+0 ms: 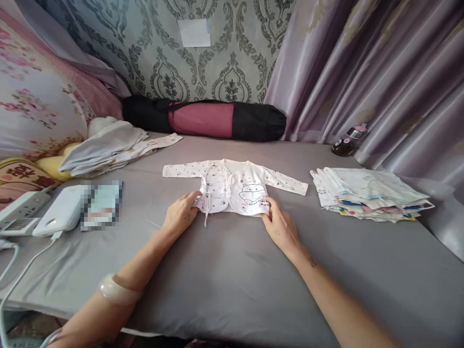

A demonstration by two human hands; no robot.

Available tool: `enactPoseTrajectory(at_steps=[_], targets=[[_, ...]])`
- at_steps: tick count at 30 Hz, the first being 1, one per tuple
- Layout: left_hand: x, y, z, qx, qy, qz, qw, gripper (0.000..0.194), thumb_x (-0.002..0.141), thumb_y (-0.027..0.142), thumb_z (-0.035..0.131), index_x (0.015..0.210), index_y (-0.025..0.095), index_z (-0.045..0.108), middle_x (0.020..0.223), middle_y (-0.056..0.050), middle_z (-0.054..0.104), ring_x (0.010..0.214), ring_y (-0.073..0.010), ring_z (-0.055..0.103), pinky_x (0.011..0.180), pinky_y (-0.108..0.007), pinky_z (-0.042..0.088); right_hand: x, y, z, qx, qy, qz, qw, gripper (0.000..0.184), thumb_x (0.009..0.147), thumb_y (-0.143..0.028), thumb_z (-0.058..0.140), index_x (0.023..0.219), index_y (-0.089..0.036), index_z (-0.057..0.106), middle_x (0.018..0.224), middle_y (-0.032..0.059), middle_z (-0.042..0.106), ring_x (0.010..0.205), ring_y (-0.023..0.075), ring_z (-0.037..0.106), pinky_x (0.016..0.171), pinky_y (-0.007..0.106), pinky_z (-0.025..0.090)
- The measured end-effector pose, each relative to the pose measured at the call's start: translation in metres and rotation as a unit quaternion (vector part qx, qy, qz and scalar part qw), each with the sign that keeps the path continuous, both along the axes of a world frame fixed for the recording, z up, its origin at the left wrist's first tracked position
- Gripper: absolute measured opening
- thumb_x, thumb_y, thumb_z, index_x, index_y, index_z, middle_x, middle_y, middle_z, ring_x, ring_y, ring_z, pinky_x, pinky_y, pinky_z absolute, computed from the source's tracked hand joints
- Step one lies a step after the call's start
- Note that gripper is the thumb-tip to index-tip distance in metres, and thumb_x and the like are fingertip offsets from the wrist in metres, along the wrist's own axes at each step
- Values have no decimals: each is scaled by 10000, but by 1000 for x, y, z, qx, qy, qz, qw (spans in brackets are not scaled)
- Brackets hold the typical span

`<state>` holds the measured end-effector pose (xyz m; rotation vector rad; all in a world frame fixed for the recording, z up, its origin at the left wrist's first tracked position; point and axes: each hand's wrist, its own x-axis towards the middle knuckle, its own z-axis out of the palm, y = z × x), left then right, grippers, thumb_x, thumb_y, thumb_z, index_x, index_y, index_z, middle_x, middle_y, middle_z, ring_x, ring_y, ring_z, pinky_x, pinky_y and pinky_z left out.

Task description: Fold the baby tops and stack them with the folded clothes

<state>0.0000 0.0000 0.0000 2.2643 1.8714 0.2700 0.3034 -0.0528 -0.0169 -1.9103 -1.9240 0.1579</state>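
A small white baby shirt lies spread flat on the grey sheet, sleeves stretched out to both sides. It has a wrap front with ties, little prints and a cartoon animal outline on the right panel. My left hand pinches the lower left corner of its hem, while my right hand grips the lower right corner. Fingers of both hands are closed on the cloth, with the fingertips partly hidden. One tie hangs below the hem near my left hand.
To the right sits a stack of folded baby clothes, with a dark bottle behind it. Crumpled clothes lie at the left, above a white power bank and power strip. A black and maroon long bag rests against the wall.
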Motion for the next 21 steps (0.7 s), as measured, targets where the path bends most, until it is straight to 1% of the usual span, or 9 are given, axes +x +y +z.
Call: enactPoseTrajectory(at_steps=[2,5,7,10,12,14,16,18,21], targets=[[-1,-1,2,1,22,8,1000,413,860,195,404,1236,284,549,1196,-66,649,1066,-248,632,759,-310,477,-1,0,0,-7,5,1,1000,448,878,-222,447,1323,-196,481,907,62,712,789,248,659,691,330,455],[0,-4,7,-12,66,7,998,380,886,213,381,1203,277,582,1142,-73,645,1050,-250,635,724,-301,476,1,0,1,-10,6,4,1000,439,877,-212,442,1312,-200,494,925,66,711,807,248,660,686,327,448],[-1,-7,14,-29,92,-3,995,377,901,220,362,1195,266,591,1095,-84,634,1026,-257,636,715,-310,474,6,-3,6,-18,0,27,999,441,889,-214,433,1327,-219,488,946,64,709,836,244,661,686,318,441],[-8,-11,25,-50,96,-43,993,363,883,214,392,1176,255,602,1041,-85,614,981,-251,629,773,-332,476,14,-7,24,-59,-25,79,995,482,874,-220,486,1354,-252,480,992,62,702,868,241,658,673,303,422],[-10,-13,32,-32,75,-80,993,358,850,211,445,1169,249,605,1036,-86,606,987,-252,610,842,-356,468,10,-6,41,-79,-50,88,992,452,854,-208,521,1305,-250,529,1012,76,691,873,244,651,671,304,409],[-2,-11,36,13,45,-108,993,352,835,212,469,1158,240,607,1040,-93,604,1011,-263,586,888,-383,456,-6,2,57,-83,-64,94,990,315,878,-199,491,1171,-244,599,1034,88,675,891,240,643,693,305,404],[17,-7,37,53,5,-128,990,339,837,186,452,1137,227,604,1039,-99,612,1011,-260,579,916,-394,447,-32,16,69,-88,-42,117,988,208,912,-216,471,1055,-241,621,1085,84,667,972,228,629,733,291,408],[41,-1,32,49,-44,-145,987,352,819,130,437,1126,208,591,1024,-105,631,1005,-246,593,919,-377,452,-59,33,73,-120,-21,148,981,165,908,-241,511,1041,-227,606,1098,76,669,987,213,625,751,277,415],[70,8,16,23,-92,-67,993,346,807,71,401,1094,175,564,1004,-131,648,970,-246,622,842,-368,483,-88,56,71,-175,-31,146,973,189,865,-262,578,1041,-195,598,1090,102,672,969,218,631,725,267,424]])
